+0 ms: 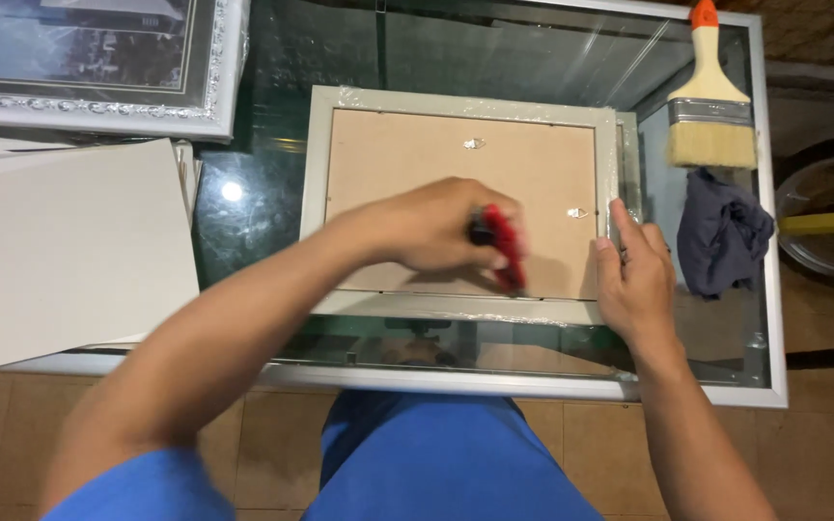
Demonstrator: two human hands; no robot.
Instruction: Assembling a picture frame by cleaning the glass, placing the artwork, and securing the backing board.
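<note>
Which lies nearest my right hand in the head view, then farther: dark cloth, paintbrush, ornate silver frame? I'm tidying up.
From the right hand:
1. Dark cloth, just right of it.
2. Paintbrush, up at the table's far right corner.
3. Ornate silver frame, far left corner.

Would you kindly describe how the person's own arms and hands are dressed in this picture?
Both forearms are bare to above the elbow. The left hand and right hand wear no gloves, and no rings, watch or bracelet show. A short blue sleeve covers the left upper arm; the right sleeve is out of view.
</note>
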